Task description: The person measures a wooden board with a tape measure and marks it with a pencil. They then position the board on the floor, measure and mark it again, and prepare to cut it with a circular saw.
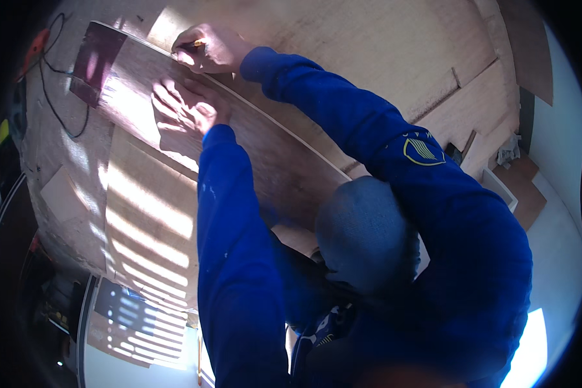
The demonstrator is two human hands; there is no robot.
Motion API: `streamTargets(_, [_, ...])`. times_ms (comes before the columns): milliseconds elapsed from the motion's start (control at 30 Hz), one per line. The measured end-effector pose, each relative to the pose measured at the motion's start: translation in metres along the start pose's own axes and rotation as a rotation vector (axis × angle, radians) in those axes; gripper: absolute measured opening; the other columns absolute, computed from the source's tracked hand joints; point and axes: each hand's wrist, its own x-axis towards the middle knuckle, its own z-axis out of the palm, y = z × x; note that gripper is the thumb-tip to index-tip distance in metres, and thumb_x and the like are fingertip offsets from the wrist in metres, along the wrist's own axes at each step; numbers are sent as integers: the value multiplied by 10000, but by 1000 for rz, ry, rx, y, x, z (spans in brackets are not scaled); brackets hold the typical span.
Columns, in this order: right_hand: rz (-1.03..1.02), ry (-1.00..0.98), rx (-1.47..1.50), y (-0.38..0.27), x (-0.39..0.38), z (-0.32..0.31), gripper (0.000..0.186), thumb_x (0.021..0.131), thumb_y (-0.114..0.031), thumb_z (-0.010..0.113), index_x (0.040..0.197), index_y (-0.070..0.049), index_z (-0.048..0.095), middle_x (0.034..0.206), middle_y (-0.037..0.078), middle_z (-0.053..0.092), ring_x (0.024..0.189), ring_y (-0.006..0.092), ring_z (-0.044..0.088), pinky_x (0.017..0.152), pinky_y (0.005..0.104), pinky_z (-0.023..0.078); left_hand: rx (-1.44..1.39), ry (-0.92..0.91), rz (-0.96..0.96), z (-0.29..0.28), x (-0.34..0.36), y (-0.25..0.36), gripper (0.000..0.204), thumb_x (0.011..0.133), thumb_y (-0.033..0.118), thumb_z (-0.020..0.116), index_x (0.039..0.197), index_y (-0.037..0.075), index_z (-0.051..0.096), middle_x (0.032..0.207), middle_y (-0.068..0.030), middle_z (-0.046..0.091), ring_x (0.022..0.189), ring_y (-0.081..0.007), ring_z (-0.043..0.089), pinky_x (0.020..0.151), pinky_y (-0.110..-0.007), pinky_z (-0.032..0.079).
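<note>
A long reddish-brown board (275, 152) lies slantwise before me, with a thin pale strip (291, 134) along its far edge. Its left end carries a dark maroon patch (99, 61). On the board's face rests my left hand (184, 110), flat with fingers spread, close to that pale edge. My right hand (215, 48) is closed at the far edge, gripping a small dark tool with a yellow part (198, 43); the fingers hide most of it, and its kind does not show.
Beneath lies a broad pale wooden surface (368, 45). A dark cable (48, 97) curls at the left beside an orange-red object (35, 53). Slatted sunlight crosses a light panel (150, 207) nearer me. Wood offcuts (472, 149) lie at right; a rounded grey-blue cloth shape (367, 233) sits between my arms.
</note>
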Motion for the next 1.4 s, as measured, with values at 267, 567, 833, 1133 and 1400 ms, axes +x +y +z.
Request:
streamTargets(267, [691, -571, -177, -117, -378, -145, 333, 945, -353, 740, 1070, -47, 786, 952, 186, 740, 889, 362, 728, 792, 467, 580, -18, 94, -2, 9, 5, -12, 511, 1094, 326, 388, 1530, 87, 509, 1655, -115, 410, 1541, -334, 318, 1191, -622, 210])
streamTargets(567, [365, 78, 60, -73, -250, -110, 221, 1032, -134, 657, 1171, 0, 765, 1035, 104, 786, 986, 170, 745, 890, 295, 573, 31, 104, -45, 18, 2, -17, 523, 1112, 366, 377, 1529, 89, 526, 1659, -137, 411, 1548, -354, 311, 1222, -652, 189])
streamTargets(833, [8, 213, 141, -5, 0, 11, 210, 997, -102, 710, 1194, -78, 777, 1011, 69, 789, 886, 144, 720, 814, 284, 583, -94, 13, -98, 10, 1, -12, 516, 1114, 294, 376, 1564, 63, 478, 1701, -133, 341, 1599, -353, 235, 1236, -715, 105])
streamTargets(1133, [39, 142, -1, 5, 56, 35, 237, 947, -112, 727, 1174, -93, 790, 923, 68, 778, 751, 129, 666, 712, 292, 556, -41, -40, -124, 11, 4, -13, 534, 1115, 299, 371, 1582, 49, 436, 1685, -152, 357, 1592, -337, 236, 1250, -673, 73])
streamTargets(1400, [35, 25, -33, -14, -123, -27, 277, 913, -108, 714, 1182, -80, 775, 1099, 121, 779, 944, 275, 735, 857, 371, 585, -138, 22, -49, 14, 5, -17, 537, 1108, 329, 349, 1502, -7, 493, 1671, -200, 353, 1557, -416, 253, 1232, -649, 179])
